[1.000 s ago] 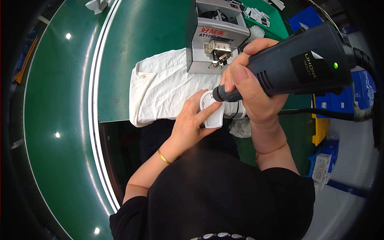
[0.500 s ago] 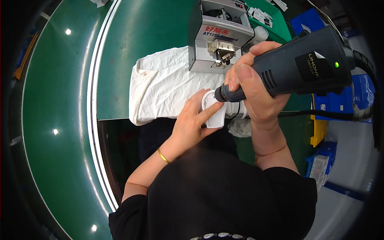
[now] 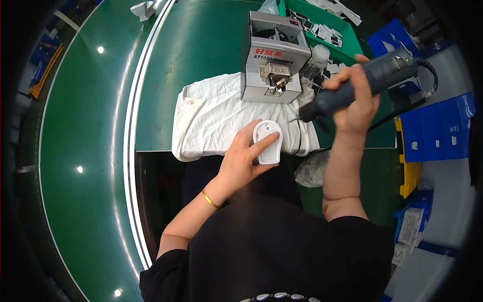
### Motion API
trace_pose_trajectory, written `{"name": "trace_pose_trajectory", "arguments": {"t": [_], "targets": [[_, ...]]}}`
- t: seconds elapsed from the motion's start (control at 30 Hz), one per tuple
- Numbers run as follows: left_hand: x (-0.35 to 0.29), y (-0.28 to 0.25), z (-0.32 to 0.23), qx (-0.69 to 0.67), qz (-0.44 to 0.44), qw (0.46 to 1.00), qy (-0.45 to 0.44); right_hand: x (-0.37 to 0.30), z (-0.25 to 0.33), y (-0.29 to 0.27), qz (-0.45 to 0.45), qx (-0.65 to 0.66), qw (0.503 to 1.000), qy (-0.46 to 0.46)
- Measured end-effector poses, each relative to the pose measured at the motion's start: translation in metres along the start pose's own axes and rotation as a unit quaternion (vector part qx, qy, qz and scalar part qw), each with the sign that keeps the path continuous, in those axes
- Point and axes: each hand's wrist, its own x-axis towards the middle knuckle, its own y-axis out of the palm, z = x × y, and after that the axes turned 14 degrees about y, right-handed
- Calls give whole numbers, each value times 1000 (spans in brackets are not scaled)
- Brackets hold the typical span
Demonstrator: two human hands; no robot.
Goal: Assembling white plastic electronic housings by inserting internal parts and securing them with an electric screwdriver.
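My left hand (image 3: 246, 151) grips a white plastic housing (image 3: 270, 150), rounded at its far end and squared at the near one. The index finger lies across its recessed face, where a small round hole shows near the rounded end. In my right hand (image 3: 356, 100) is a dark grey electric screwdriver (image 3: 375, 80) with a lit green light and a cable at its back. Its thin bit points left toward the screw feeder (image 3: 274, 58), apart from the housing. The feeder is a grey box with a metal outlet at its front, standing behind a white cloth (image 3: 216, 110).
A green bin (image 3: 347, 45) of white parts stands at the back right, with a clear jar (image 3: 318, 56) beside the feeder. Blue bins (image 3: 435, 131) line the right side. To the left runs a green conveyor belt (image 3: 85, 201) with a white part (image 3: 143, 10) at its far end.
The screwdriver has lifted off the housing and moved away to the right and farther back with my right hand. My left hand still holds the housing in nearly the same place.
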Motion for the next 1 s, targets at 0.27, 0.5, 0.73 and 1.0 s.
{"name": "trace_pose_trajectory", "arguments": {"t": [0.27,0.5,0.73,1.0], "targets": [[11,-13,-18,93,141,979,112,60,-44,-223,-335,-208,908,142],[14,-55,-15,90,163,980,71,52,-75,-283,-396,-326,839,184],[-15,-102,22,123,-134,979,-97,53,-89,-291,-404,-345,844,76],[-78,-240,165,356,-304,790,-395,33,-50,-192,-350,-407,844,-24]]}}
